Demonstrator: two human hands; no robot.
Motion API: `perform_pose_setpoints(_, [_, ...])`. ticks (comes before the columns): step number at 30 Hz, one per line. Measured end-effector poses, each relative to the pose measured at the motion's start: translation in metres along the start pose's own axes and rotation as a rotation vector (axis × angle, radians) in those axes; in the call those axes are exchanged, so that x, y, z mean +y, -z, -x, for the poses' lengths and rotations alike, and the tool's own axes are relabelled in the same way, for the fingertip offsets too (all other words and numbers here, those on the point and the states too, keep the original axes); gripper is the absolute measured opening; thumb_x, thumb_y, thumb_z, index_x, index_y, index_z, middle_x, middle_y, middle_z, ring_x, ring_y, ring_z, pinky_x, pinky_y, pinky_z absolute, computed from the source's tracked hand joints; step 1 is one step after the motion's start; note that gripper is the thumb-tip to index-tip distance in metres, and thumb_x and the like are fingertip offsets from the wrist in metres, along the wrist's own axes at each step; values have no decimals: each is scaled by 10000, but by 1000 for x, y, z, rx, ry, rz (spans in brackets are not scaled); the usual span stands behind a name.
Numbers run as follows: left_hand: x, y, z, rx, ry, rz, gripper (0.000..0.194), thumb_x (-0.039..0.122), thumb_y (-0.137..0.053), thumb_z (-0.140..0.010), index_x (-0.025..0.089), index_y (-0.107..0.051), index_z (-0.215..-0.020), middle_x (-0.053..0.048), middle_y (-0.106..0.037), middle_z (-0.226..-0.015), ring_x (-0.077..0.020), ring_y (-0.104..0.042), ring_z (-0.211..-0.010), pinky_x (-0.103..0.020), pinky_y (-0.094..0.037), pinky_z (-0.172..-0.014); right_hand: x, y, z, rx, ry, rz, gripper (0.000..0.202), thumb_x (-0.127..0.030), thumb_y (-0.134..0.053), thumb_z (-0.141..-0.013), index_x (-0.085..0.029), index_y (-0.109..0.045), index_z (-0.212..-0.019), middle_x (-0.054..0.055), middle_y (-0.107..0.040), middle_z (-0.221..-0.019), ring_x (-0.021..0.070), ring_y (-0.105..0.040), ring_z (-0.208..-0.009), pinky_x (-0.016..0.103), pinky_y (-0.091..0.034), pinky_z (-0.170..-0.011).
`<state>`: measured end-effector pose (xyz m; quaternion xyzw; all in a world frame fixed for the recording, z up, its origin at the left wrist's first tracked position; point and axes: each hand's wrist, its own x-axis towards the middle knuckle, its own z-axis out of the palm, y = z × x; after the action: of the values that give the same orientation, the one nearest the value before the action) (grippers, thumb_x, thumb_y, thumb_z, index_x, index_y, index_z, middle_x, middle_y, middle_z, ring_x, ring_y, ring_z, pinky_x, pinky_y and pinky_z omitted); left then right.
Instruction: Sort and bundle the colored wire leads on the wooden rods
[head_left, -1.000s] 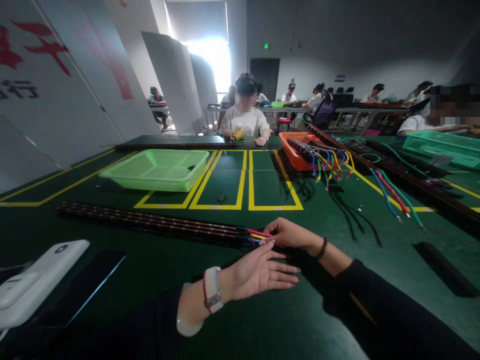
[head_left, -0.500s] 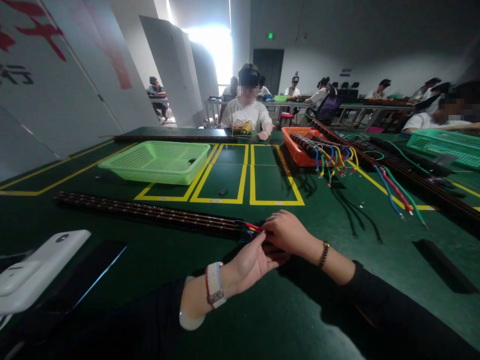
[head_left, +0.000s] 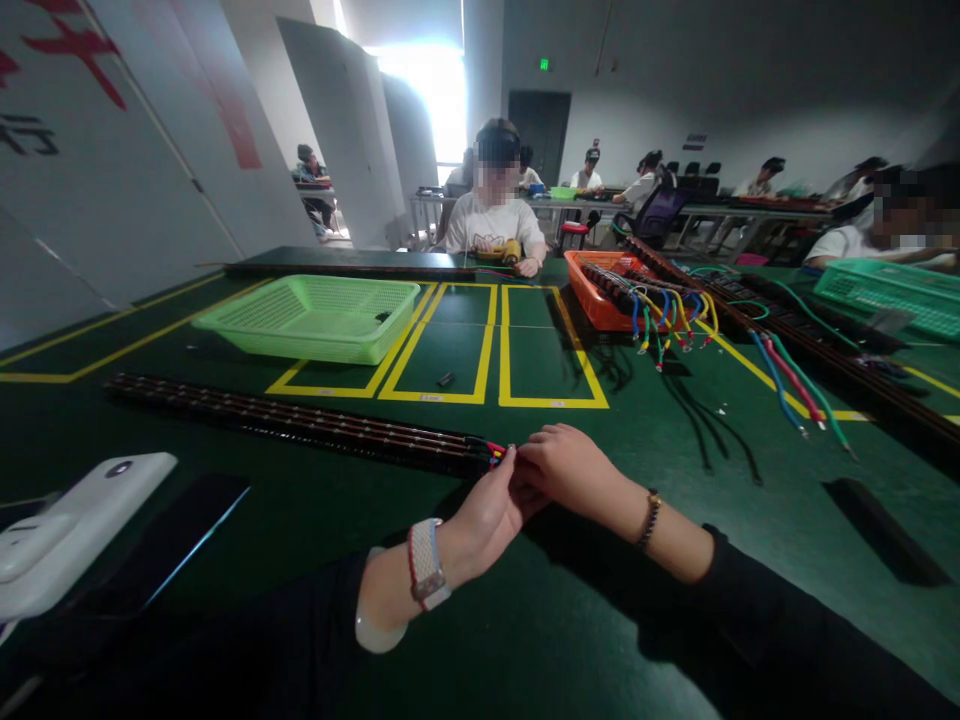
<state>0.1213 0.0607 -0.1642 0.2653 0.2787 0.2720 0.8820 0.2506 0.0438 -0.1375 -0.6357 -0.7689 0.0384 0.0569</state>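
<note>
On the table, the long dark bar lies on the near side of the green basket, its short coloured wires sticking out of the end that sits nearer and to the right of that basket. There the left hand and right hand meet, fingers drawn together at the wires, though their overlap hides which fingertips pinch; an orange basket stands right of the green basket.

The ends of the coloured wires are hidden by the left hand and right hand, the white device cut off at left.
</note>
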Motion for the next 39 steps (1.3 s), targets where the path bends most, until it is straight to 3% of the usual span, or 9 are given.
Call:
perform_pose_setpoints(4, [4, -1, 5, -51, 74, -77, 435, 510, -449, -800, 144, -551, -1014, -93, -625, -1095, -128, -591, -1075, -397, -332, -1203, 17, 0, -6, -113, -121, -381, 391, -475, -534, -782, -199, -616, -1045, 9, -608, -911, -5, -470, -717, 118, -298, -652])
perform_pose_setpoints(7, [4, 2, 5, -85, 95, -108, 623, 627, -398, -762, 134, -522, -1123, -134, -588, -1188, -150, -580, -1129, -406, -298, -1226, 29, -6, -12, -245, -178, -622, 570, -591, -565, -715, -153, -582, -1080, 22, -603, -905, -16, -469, -670, 100, -327, -593])
perform_pose_setpoints(10, [3, 5, 3, -118, 100, -121, 727, 679, -359, -735, 122, -491, -1184, -168, -550, -1243, -170, -569, -1158, -426, -289, -1230, 34, -10, -16, -298, -192, -723, 644, -649, -563, -684, -106, -570, -1029, 30, -594, -893, -21, -456, -659, 96, -345, -582])
perform_pose_setpoints(16, [-1, 10, -2, -142, 72, -142, 681, 636, -415, -748, 137, -480, -1207, -165, -529, -1276, -181, -564, -1173, -434, -291, -1230, 32, -12, -14, -336, -177, -748, 725, -730, -486, -684, -74, -585, -976, 17, -566, -807, -35, -398, -611, 95, -320, -568])
perform_pose_setpoints(19, [-1, 11, -2, -145, 74, -123, 753, 693, -373, -717, 123, -486, -1195, -170, -528, -1273, -178, -557, -1180, -433, -296, -1230, 31, -12, -13, -280, -137, -651, 622, -661, -529, -704, -95, -622, -943, 11, -565, -807, -36, -405, -623, 92, -304, -582])
perform_pose_setpoints(22, [0, 11, -1, -149, 76, -101, 777, 715, -364, -696, 133, -484, -1195, -157, -550, -1243, -163, -555, -1171, -438, -288, -1232, 28, -10, -13, -116, -24, -481, 503, -579, -517, -767, -102, -666, -829, 20, -555, -801, -37, -400, -663, 95, -267, -610])
perform_pose_setpoints(28, [-1, 5, 0, -11, -44, 10, 500, 618, -451, -745, 176, -563, -951, -54, -637, -1039, -85, -593, -966, -387, -375, -1169, 18, -11, -8, 159, 170, 14, 391, -411, -426, -878, -125, -675, -779, 33, -530, -764, -12, -315, -689, 170, -188, -688])
perform_pose_setpoints(33, [-1, 3, -3, 41, -56, 73, 210, 394, -525, -803, 192, -553, -857, 18, -634, -876, -33, -580, -819, -231, -510, -918, -1, -19, 1, 257, 264, 422, 228, -211, -427, -860, -128, -639, -855, 64, -547, -925, 49, -399, -807, 224, -223, -716])
perform_pose_setpoints(39, [3, 0, -4, 143, -38, 134, 249, 413, -539, -792, 169, -560, -835, 30, -612, -783, 1, -540, -723, -134, -515, -792, -26, -23, 7, 257, 189, 600, 225, -150, -448, -820, -127, -636, -941, 72, -534, -1011, 84, -445, -833, 252, -293, -686])
